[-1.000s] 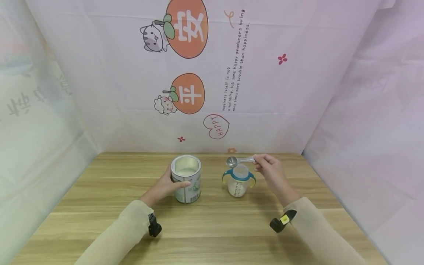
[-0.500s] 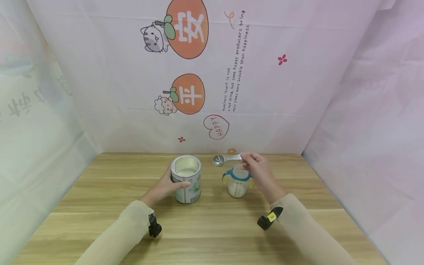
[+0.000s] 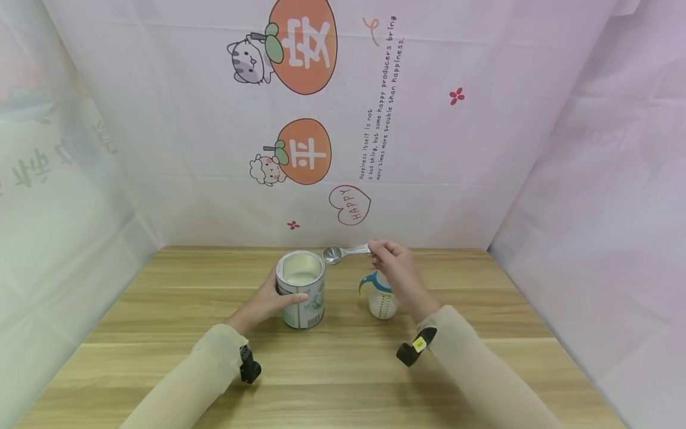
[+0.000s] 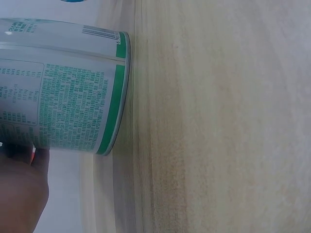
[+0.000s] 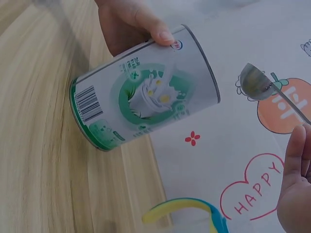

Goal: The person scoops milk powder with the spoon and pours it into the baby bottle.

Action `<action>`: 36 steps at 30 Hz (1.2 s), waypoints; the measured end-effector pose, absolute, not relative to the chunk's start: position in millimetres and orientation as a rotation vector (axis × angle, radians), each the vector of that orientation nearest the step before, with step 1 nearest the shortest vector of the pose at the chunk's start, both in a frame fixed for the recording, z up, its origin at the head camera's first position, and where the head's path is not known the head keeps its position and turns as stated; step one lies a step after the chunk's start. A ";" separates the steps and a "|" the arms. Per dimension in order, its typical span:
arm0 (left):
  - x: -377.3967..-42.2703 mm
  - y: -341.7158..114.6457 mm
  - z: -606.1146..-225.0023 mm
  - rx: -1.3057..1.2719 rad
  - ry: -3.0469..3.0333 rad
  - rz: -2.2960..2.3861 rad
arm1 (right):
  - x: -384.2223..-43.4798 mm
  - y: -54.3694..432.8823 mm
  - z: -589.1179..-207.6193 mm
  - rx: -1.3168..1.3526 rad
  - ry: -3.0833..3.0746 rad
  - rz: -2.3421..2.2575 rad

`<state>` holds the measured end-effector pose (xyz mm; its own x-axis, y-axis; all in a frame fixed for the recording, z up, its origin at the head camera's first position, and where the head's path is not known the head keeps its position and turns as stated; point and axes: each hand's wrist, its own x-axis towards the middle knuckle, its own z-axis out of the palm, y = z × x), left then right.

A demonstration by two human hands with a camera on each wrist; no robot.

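My left hand (image 3: pixel 273 302) grips the side of an open milk powder can (image 3: pixel 309 304), thumb across its front. Pale powder shows inside the can, which stands upright on the table. Between the fingertips of my right hand (image 3: pixel 395 267) is the handle end of a metal measuring spoon (image 3: pixel 333 255). Its round bowl is beside the can's right rim, raised above the table. A baby bottle (image 3: pixel 382 305) with a blue collar stands uncapped below my right hand, which hides its right handle. White powder fills part of it. In the right wrist view the spoon's bowl (image 5: pixel 255 81) is apart from the can.
The wooden table (image 3: pixel 332 381) meets a white printed cloth (image 3: pixel 429 179) hanging behind the can and bottle. More cloth hangs along the left and right sides. A black wrist camera (image 3: pixel 410 353) is strapped to the right sleeve, another to the left.
My right hand has moved left with the measuring spoon, from above the bottle to beside the can's rim. The left hand and the can have stayed in place.
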<state>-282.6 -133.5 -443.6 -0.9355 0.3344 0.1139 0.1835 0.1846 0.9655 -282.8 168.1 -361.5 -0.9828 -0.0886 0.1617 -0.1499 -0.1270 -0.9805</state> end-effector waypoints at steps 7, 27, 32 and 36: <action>-281.6 -134.3 -443.3 0.477 2.349 1.830 | -284.2 152.3 -359.3 0.302 -2.117 2.232; -281.6 -134.4 -443.4 0.446 2.357 1.815 | -291.9 130.6 -349.9 0.482 -2.402 1.924; -282.3 -133.8 -443.3 0.407 2.366 1.799 | -294.4 124.2 -347.2 0.542 -2.437 1.810; -282.3 -133.3 -442.1 0.397 2.374 1.790 | -297.1 120.8 -347.1 0.575 -2.459 1.753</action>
